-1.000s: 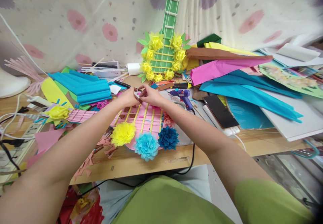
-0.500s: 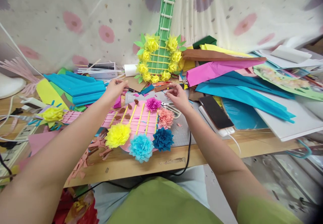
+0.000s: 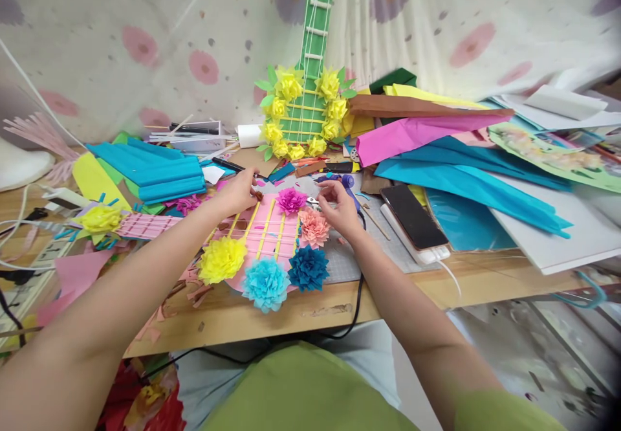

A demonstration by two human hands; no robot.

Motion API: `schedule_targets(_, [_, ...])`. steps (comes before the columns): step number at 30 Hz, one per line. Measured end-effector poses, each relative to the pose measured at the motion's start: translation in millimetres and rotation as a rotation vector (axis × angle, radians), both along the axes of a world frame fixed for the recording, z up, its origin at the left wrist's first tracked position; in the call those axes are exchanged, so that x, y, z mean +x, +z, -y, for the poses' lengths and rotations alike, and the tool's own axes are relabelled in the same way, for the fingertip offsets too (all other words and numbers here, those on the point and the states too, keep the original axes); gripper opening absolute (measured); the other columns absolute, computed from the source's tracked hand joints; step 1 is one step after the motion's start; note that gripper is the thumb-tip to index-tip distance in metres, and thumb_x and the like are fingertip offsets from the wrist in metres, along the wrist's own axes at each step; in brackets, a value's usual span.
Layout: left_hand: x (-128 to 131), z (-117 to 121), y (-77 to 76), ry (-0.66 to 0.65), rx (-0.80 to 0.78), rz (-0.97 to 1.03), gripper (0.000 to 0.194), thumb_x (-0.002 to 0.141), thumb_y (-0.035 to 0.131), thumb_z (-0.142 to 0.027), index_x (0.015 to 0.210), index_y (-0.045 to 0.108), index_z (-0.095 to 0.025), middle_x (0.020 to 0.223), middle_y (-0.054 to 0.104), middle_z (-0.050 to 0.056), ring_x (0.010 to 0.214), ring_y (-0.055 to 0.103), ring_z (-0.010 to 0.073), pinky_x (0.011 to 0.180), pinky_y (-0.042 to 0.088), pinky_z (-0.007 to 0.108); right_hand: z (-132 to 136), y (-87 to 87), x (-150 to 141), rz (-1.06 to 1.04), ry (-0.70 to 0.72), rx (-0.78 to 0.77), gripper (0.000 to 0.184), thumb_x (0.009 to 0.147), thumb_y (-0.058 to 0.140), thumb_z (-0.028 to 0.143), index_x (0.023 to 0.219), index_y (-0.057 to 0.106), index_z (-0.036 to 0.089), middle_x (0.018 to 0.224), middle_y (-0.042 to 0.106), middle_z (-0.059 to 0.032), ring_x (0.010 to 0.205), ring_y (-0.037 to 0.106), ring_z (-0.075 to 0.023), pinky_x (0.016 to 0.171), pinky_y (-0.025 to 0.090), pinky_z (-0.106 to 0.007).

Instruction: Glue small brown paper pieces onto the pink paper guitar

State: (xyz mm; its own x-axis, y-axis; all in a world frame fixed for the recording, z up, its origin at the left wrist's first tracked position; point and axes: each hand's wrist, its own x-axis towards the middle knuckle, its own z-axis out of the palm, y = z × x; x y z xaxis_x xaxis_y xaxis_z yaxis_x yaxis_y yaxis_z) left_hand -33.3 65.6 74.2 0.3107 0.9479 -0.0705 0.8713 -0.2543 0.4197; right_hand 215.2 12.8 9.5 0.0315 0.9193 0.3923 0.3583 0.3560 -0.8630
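A pink paper guitar (image 3: 266, 224) lies flat before me, with yellow strips across its body and big paper flowers round its edge. My left hand (image 3: 239, 193) is over its upper left part, fingers pinched beside a small brown paper piece (image 3: 257, 195); what they hold is too small to make out. Past the magenta flower (image 3: 292, 201), my right hand (image 3: 338, 207) is curled with fingertips close together over the scissors (image 3: 312, 200), hiding the handles. Whether those fingers grip anything is unclear. The light blue flower (image 3: 266, 285) is at the guitar's near edge.
A green paper guitar (image 3: 305, 117) with yellow flowers stands against the curtain. Blue crepe paper (image 3: 150, 169) is stacked at left. A phone (image 3: 415, 216) and charging cable are at right. A purple glue gun (image 3: 347, 184) lies behind my right hand, its black cord hanging over the edge.
Both hands have come down and nearer to me: the left onto the guitar's upper left, the right over the scissors. A glue gun and a black pen-like stick behind them now show.
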Motion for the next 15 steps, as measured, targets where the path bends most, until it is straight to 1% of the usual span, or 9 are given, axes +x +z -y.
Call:
schedule_targets(4, [1.0, -0.3, 2.2, -0.008, 0.012, -0.038, 0.065, 0.064, 0.062, -0.014, 0.125, 0.042, -0.021, 0.119, 0.061, 0.010, 0.088, 0.067, 0.0192, 0.069, 0.050, 0.027, -0.6, -2.6, 2.4, 0.004, -0.013, -0.018, 0.027, 0.077, 0.050, 0.023, 0.104, 0.050, 0.021, 0.075, 0.059, 0.0013, 0.072, 0.058, -0.0137, 0.073, 0.047, -0.029])
schedule_targets(7, [-1.7, -2.9, 0.5, -0.030, -0.015, -0.019, 0.066, 0.065, 0.062, -0.014, 0.127, 0.040, -0.021, 0.117, 0.062, 0.009, 0.088, 0.067, 0.0186, 0.068, 0.049, 0.026, -0.4, -3.3, 1.9, 0.003, -0.017, -0.027, 0.027, 0.077, 0.049, 0.023, 0.103, 0.051, 0.021, 0.075, 0.059, 0.0014, 0.072, 0.058, -0.0136, 0.072, 0.047, -0.029])
schedule_targets(10, [-3.2, -4.4, -0.5, -0.043, -0.003, -0.012, 0.065, 0.065, 0.062, -0.016, 0.126, 0.041, -0.020, 0.115, 0.062, 0.009, 0.089, 0.066, 0.0189, 0.066, 0.049, 0.027, 0.8, -2.6, 1.1, -0.004, -0.011, -0.027, 0.027, 0.076, 0.050, 0.022, 0.103, 0.051, 0.021, 0.076, 0.060, 0.0011, 0.072, 0.058, -0.0135, 0.071, 0.046, -0.029])
schedule_targets(13, [-1.7, -3.0, 1.1, -0.047, 0.007, 0.017, 0.063, 0.065, 0.063, -0.017, 0.124, 0.042, -0.019, 0.113, 0.062, 0.009, 0.086, 0.065, 0.0186, 0.065, 0.048, 0.027, 1.7, -2.6, 0.9, -0.007, -0.013, -0.029, 0.027, 0.076, 0.050, 0.021, 0.103, 0.052, 0.020, 0.075, 0.060, 0.0012, 0.071, 0.058, -0.0135, 0.070, 0.046, -0.028])
schedule_targets(15, [-0.1, -1.1, 3.1, -0.043, -0.014, 0.056, 0.062, 0.065, 0.063, -0.017, 0.124, 0.042, -0.019, 0.113, 0.061, 0.008, 0.084, 0.065, 0.0171, 0.063, 0.048, 0.026, 1.6, -3.2, 1.1, -0.002, -0.019, -0.024, 0.026, 0.076, 0.050, 0.021, 0.102, 0.052, 0.020, 0.074, 0.059, 0.0015, 0.070, 0.058, -0.0134, 0.069, 0.046, -0.028])
